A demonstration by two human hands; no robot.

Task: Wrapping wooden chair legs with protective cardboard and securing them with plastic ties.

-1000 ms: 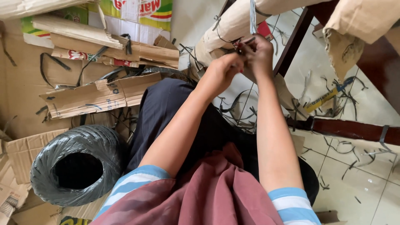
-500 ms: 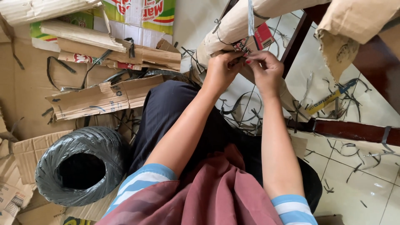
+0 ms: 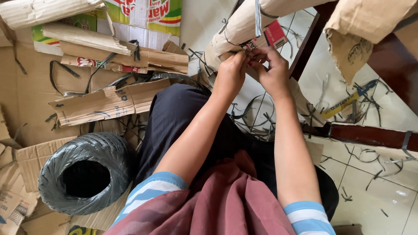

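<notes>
Both hands (image 3: 250, 72) on cardboard-wrapped leg (image 3: 237, 30)

The floor (image 3: 383, 191) is pale tile, with flattened cardboard sheets (image 3: 26, 95) covering its left part; a black roll of strapping (image 3: 82, 172) lies on the cardboard; torn cardboard pieces (image 3: 109, 102) lie above it; black strap offcuts (image 3: 370, 159) and a yellow-handled tool (image 3: 348, 100) lie on the tile at right.
</notes>
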